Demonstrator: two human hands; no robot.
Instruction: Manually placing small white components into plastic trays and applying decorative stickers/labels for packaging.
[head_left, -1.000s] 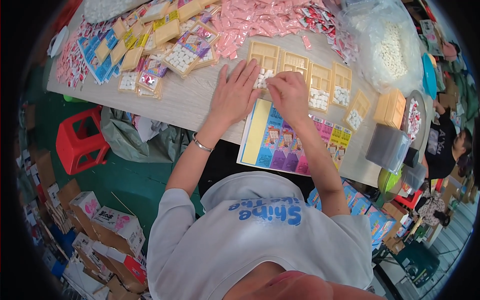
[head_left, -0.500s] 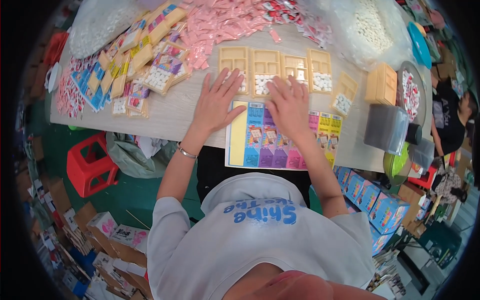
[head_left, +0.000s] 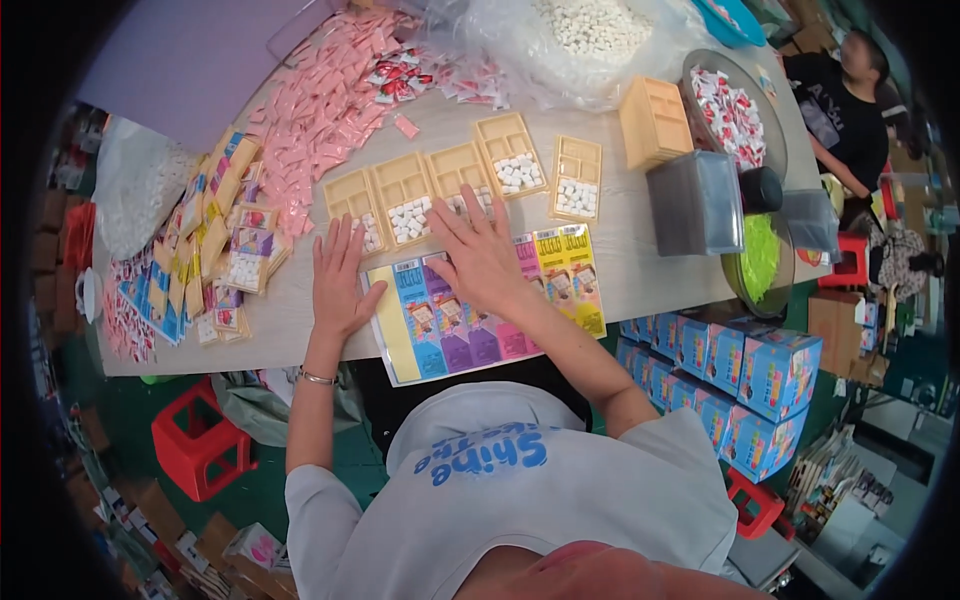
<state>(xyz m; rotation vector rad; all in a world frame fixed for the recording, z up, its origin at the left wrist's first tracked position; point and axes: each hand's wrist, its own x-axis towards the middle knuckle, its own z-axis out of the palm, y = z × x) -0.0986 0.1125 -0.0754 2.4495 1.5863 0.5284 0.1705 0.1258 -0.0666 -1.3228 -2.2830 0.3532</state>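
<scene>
Both palms face down over the table. My left hand [head_left: 338, 285] has its fingers spread, their tips at the lower edge of a cream plastic tray [head_left: 347, 190] of white pellets. Beside it stands a second compartment tray [head_left: 408, 218], its pellets in the near section. My right hand [head_left: 478, 258] reaches with outstretched fingers over a third tray [head_left: 453, 168], partly hiding its pellets. Two more, a fourth tray [head_left: 518, 172] and a fifth tray [head_left: 576, 200], sit to the right. Below both hands lies a colourful printed card sheet [head_left: 500, 340] with a yellow left strip.
Pink sachets [head_left: 325, 110] heap at the back left, near stacked filled packs [head_left: 215, 235]. A bag of white pellets [head_left: 595, 30] lies at the back. Stacked empty trays [head_left: 655, 125], a bowl of red-white sachets [head_left: 728, 115] and a clear container [head_left: 695, 205] stand right. A person [head_left: 835, 110] is beyond.
The view has swung, shifting and tilting the whole scene. My right hand now lies over the third tray, which sits more in line with its neighbours. My left hand stays by the first tray.
</scene>
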